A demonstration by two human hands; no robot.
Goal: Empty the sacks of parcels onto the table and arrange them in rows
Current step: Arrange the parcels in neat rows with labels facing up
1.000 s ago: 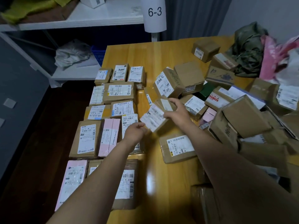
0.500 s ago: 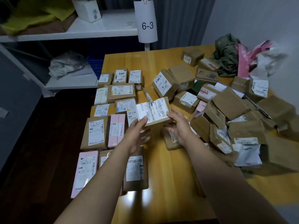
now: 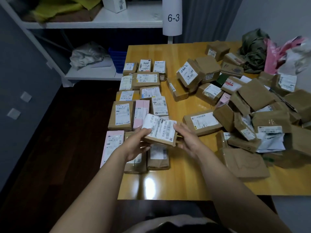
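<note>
A person's left hand and right hand grip a flat brown parcel by its two short ends, fingers curled under and thumbs on top, holding it label-up just above the wooden table. The white shipping label covers most of the parcel's upper face. The held parcel hangs over the near end of the sorted rows, which run along the table's left edge: small brown boxes and two pink mailers, all lying flat with labels facing up and packed edge to edge. Partly hidden beneath the hands, another brown parcel lies on the table. On the table's right side an unsorted heap of cartons lies tumbled at all angles, some tilted against each other. One labelled parcel lies alone between the rows and the heap. At the table's far right corner sit a crumpled green sack and a pink bag. Beyond the table's far edge, a white shelf unit carries a tag marked "6-3".
</note>
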